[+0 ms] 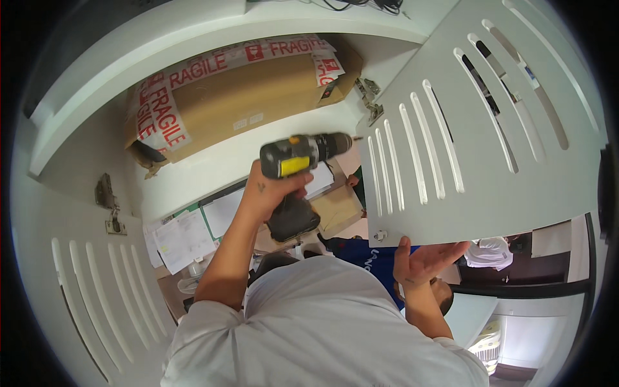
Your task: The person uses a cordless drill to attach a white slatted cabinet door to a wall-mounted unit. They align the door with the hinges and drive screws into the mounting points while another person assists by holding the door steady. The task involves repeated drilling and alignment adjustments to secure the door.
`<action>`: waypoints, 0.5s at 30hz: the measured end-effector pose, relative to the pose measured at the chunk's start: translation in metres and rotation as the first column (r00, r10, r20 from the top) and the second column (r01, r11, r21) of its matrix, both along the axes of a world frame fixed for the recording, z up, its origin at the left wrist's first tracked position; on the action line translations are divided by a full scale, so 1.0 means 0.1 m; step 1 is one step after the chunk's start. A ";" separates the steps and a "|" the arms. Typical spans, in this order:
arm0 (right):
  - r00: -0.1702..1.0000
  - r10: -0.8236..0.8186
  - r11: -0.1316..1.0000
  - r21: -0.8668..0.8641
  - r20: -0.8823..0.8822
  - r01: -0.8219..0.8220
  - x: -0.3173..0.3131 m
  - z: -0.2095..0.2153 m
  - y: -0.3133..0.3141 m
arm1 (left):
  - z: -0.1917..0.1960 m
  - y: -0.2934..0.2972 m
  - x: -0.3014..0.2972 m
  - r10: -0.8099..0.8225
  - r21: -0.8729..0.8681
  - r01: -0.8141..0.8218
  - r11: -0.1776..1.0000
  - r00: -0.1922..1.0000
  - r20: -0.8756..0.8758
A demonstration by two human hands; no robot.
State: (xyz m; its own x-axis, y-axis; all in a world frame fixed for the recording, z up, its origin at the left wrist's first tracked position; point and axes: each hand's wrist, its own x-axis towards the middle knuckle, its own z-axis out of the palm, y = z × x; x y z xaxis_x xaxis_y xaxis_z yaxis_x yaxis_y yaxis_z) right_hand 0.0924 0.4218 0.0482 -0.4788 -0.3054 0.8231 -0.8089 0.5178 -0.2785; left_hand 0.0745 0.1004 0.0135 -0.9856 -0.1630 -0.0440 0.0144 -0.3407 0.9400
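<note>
From my end, the trigger and most of the grip on the black cordless power drill with a yellow side patch are hidden by fingers. The drill's edges look smeared, and I can't tell whether its thin metal bit touches the pale grey slotted cabinet door on the right or stops just beside it. That door runs off into the dark fisheye rim; the person in a blue shirt below is mostly covered by the door, the wearer's white shirt and the right hand. Papers lower left: too small to read.

Left hand is wrapped around the drill's grip, so the drill sits in it, body above the fist, battery base below. Right hand is well apart from the drill, palm up, fingers spread, holding nothing I can see, at the door's bottom edge (contact there unclear to me).

Drill lies about level, chuck pointing right, just below a metal hinge; dark body, bright yellow patch, blocky black base. Brown cardboard box with red-and-white tape behind, inside the cabinet.
</note>
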 end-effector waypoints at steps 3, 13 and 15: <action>1.000 0.009 1.000 -0.007 0.015 -0.009 0.01 -0.01 0.00 | 0.18 0.04 -0.31 0.047 0.119 -0.045 0.992 0.999 -0.020; 0.999 -0.037 0.999 0.014 0.029 0.037 0.05 0.04 -0.05 | 0.18 0.17 -0.81 0.156 0.150 -0.154 0.977 0.988 -0.003; 1.000 -0.025 1.000 0.015 0.010 0.025 0.03 0.04 -0.04 | 0.17 0.18 -0.86 0.148 0.174 -0.145 0.974 0.989 -0.002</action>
State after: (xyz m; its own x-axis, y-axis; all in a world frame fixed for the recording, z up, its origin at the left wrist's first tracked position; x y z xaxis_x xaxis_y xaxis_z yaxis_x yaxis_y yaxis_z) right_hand 0.0953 0.4178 0.0518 -0.4951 -0.3054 0.8134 -0.7928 0.5418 -0.2791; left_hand -0.0114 0.1185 0.0305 -0.9523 -0.2970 -0.0695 0.0900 -0.4913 0.8663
